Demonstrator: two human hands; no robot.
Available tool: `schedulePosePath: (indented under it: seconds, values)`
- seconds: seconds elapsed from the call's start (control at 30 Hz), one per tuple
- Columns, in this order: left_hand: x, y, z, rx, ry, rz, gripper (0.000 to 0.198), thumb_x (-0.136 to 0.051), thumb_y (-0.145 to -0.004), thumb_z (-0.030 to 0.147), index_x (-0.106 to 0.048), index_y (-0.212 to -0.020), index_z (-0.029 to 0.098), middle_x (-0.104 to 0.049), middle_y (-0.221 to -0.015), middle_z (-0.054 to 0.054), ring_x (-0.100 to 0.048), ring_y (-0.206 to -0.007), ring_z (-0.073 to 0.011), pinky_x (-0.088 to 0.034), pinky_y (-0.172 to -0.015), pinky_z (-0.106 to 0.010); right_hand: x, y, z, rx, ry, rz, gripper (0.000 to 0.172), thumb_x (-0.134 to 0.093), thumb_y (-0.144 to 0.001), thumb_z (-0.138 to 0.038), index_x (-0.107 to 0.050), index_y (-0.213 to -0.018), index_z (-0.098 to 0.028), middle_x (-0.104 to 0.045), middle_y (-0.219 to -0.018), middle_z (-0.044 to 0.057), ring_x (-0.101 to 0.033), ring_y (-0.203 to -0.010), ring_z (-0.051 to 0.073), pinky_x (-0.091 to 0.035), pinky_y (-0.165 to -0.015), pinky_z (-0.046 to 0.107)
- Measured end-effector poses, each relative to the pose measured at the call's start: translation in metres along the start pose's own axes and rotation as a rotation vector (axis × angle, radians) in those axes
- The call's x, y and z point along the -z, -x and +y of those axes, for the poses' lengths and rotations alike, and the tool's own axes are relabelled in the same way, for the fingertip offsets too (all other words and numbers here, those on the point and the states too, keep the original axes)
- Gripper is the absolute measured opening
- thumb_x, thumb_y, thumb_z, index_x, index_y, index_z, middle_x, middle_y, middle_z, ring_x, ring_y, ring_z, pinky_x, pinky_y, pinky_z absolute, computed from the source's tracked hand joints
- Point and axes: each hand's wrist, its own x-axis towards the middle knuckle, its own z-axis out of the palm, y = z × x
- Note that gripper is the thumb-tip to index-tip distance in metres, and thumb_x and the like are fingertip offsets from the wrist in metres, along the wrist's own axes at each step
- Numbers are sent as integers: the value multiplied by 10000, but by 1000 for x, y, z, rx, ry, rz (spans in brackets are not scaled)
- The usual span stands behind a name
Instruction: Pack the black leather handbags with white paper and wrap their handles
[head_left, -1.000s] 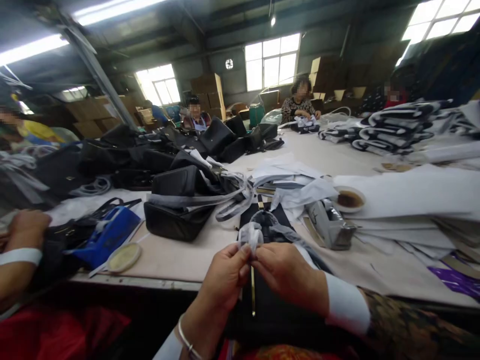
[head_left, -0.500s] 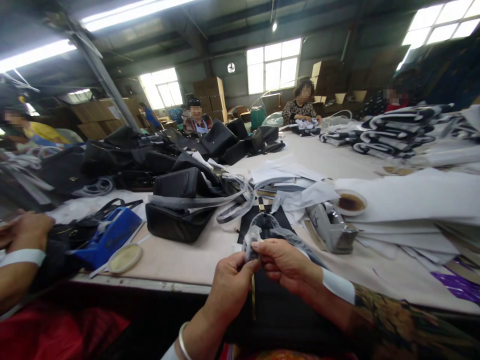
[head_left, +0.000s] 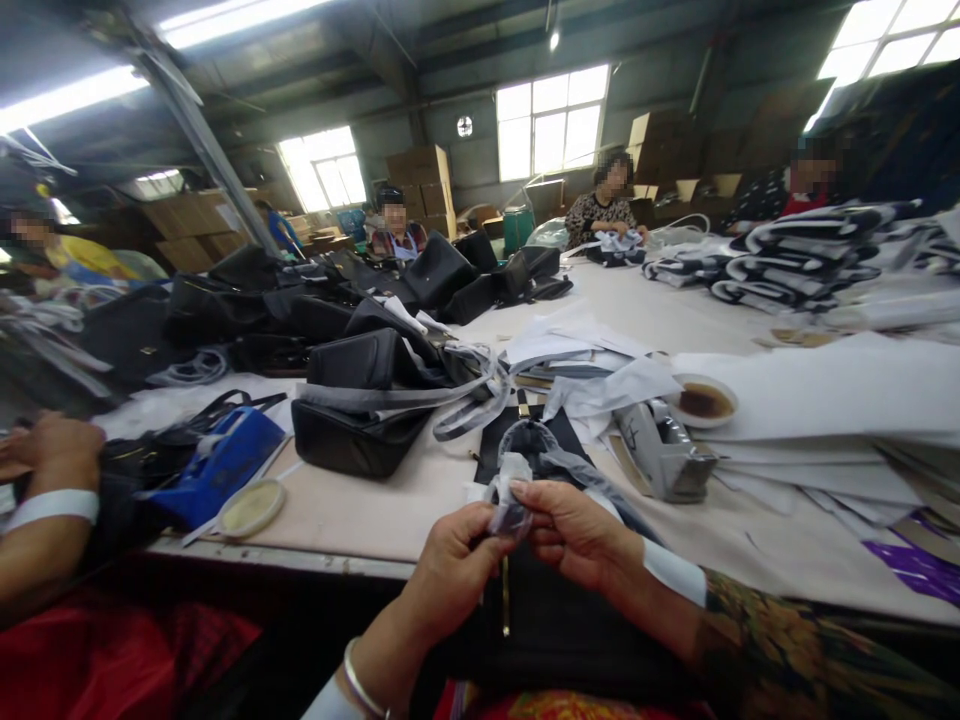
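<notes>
My left hand [head_left: 459, 560] and my right hand [head_left: 574, 530] meet at the table's near edge, both pinching a crumpled strip of thin white wrapping [head_left: 507, 492]. The strip is wound around the grey-wrapped handle [head_left: 559, 463] of a black bag [head_left: 551, 615] that lies flat from the table onto my lap. A thin gold bar [head_left: 506, 595] runs down the bag's front between my wrists. Both hands are closed on the wrapping.
A black bag with grey-wrapped straps [head_left: 360, 420] sits left of centre. Close by are a blue tool [head_left: 217, 465], a round dish [head_left: 250, 507], a metal tape dispenser [head_left: 660, 445], a cup of brown liquid [head_left: 703, 402] and stacked white sheets [head_left: 832, 400]. A co-worker's hand [head_left: 56, 450] rests at left; others sit at the far end.
My hands have shifted slightly up and right while staying on the wrapping, which now sits lower between my fingers. The view has shifted a little.
</notes>
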Motion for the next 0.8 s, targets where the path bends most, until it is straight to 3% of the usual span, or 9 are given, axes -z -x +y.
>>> schedulePosePath:
  seconds: [0.1, 0.2, 0.3, 0.4, 0.57, 0.67, 0.8]
  values:
    - [-1, -6, 5, 49, 0, 5, 217, -660, -871, 334, -740, -947, 147, -683, -845, -42, -582, -767, -174, -442, -701, -245, -2, 0, 1, 80, 155, 73, 376, -792, -727, -442, -522, -701, -181, -367, -470, -111, -217, -399, 33, -108, -399, 195]
    - [-6, -12, 8, 84, -26, 56, 271, -604, -900, 373, -721, -885, 129, -696, -823, -59, -586, -766, -186, -436, -691, -254, -4, 1, 1, 224, 385, 161, 407, -788, -710, -505, -607, -683, -141, -522, -527, -41, -355, -445, 53, -196, -420, 212]
    - [-10, -15, 7, 69, -91, 81, 282, -557, -917, 343, -699, -794, 133, -684, -774, -60, -565, -738, -181, -412, -667, -253, -4, 3, 1, 234, 474, 161, 475, -737, -757, -578, -570, -626, -153, -484, -502, -46, -345, -429, 53, -204, -407, 212]
    - [-8, -15, 3, 99, -10, 53, 269, -538, -911, 323, -688, -800, 128, -658, -734, -52, -532, -682, -167, -388, -627, -253, -3, 3, 3, 56, 296, 124, 461, -616, -888, -566, -494, -667, -181, -424, -498, -77, -262, -379, 35, -151, -378, 180]
    - [-1, -16, -6, 67, 77, -10, 319, -583, -894, 417, -699, -872, 121, -639, -762, -57, -511, -686, -169, -394, -631, -260, 2, -12, 7, -188, -69, 132, 472, -437, -1015, -465, -422, -640, -179, -357, -481, -88, -256, -335, 16, -126, -368, 133]
    - [-4, -15, -20, 15, -24, 51, 351, -591, -894, 465, -703, -847, 135, -655, -761, -69, -538, -693, -183, -399, -637, -269, 2, -18, 10, -199, -118, 117, 466, -447, -1013, -451, -441, -638, -174, -369, -471, -82, -283, -328, 17, -164, -359, 127]
    - [-9, -11, -32, -203, -256, 98, 345, -498, -949, 419, -690, -830, 158, -671, -758, -84, -576, -692, -192, -413, -650, -280, -3, -14, 12, -160, -73, 155, 368, -580, -928, -450, -522, -701, -166, -468, -496, -47, -375, -370, 38, -235, -374, 129]
